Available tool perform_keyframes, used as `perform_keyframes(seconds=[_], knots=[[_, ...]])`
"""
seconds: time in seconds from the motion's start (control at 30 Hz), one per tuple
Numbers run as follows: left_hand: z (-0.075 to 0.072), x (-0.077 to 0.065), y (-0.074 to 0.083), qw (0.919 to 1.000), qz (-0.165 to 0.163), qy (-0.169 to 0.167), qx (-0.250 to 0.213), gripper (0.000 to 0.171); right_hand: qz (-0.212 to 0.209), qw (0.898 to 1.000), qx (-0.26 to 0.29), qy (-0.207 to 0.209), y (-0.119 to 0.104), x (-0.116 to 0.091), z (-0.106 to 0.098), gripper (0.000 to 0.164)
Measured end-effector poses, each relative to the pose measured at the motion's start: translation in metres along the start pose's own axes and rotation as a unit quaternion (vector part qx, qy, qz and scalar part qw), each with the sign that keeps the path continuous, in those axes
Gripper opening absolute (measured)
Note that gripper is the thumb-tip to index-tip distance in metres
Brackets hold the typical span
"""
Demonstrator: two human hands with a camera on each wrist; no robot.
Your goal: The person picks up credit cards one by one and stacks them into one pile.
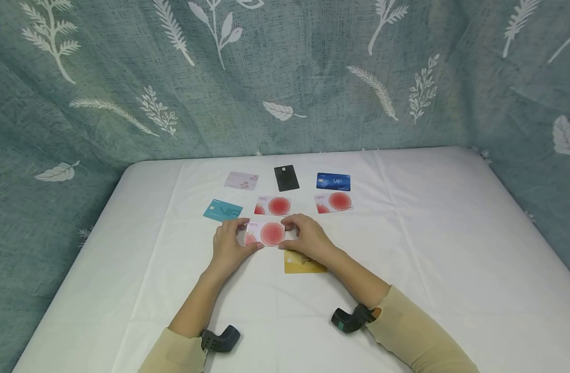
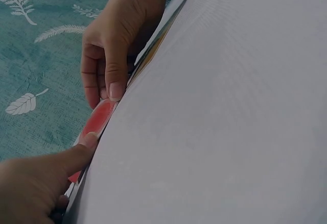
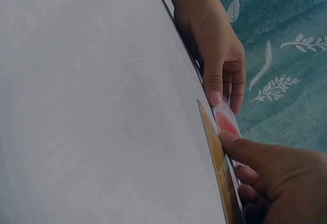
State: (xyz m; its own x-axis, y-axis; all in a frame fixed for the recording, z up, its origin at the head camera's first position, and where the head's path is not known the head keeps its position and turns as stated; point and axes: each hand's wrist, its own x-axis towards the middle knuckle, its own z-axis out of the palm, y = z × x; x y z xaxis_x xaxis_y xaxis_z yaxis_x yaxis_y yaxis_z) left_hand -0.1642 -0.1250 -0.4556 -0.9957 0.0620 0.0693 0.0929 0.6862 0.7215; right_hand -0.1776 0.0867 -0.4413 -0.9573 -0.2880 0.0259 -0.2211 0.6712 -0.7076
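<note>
Between both hands is a white card with red circles (image 1: 265, 234), near the middle of the table. My left hand (image 1: 229, 246) grips its left edge, thumb at the lower side and fingers at the upper corner. On the other end, my right hand (image 1: 310, 238) pinches the right edge the same way. Both thumbs press on the card's near side in the wrist views, where the card shows almost edge-on. A gold card (image 1: 303, 262) lies partly under my right hand. Just beyond my left fingers lies a teal VIP card (image 1: 222, 210).
Two more red-circle cards (image 1: 273, 205) (image 1: 333, 202) lie behind the hands. Farther back are a pale pink card (image 1: 241, 181), a black card (image 1: 287, 177) and a blue VIP card (image 1: 333, 182). A white cloth (image 1: 406, 311) covers the table; a green leaf-patterned curtain (image 1: 312, 77) hangs behind.
</note>
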Motion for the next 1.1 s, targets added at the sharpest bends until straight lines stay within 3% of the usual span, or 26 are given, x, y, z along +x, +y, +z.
perform_keyframes(seconds=[0.4, 0.83, 1.1], knots=[[0.0031, -0.0042, -0.0018, 0.9999, -0.003, 0.008, -0.01, 0.064, 0.021, 0.999, 0.026, 0.0, 0.0006, -0.0038, 0.0002, 0.058], [0.0012, -0.0055, -0.0024, 0.9994, 0.026, -0.004, -0.02, 0.068, 0.006, 1.0, 0.026, 0.007, 0.0014, -0.0059, -0.0038, 0.06], [-0.0011, -0.0047, -0.0053, 0.998, 0.062, -0.01, 0.0, 0.069, -0.023, 1.0, 0.012, 0.007, 0.0031, -0.0054, -0.007, 0.06]])
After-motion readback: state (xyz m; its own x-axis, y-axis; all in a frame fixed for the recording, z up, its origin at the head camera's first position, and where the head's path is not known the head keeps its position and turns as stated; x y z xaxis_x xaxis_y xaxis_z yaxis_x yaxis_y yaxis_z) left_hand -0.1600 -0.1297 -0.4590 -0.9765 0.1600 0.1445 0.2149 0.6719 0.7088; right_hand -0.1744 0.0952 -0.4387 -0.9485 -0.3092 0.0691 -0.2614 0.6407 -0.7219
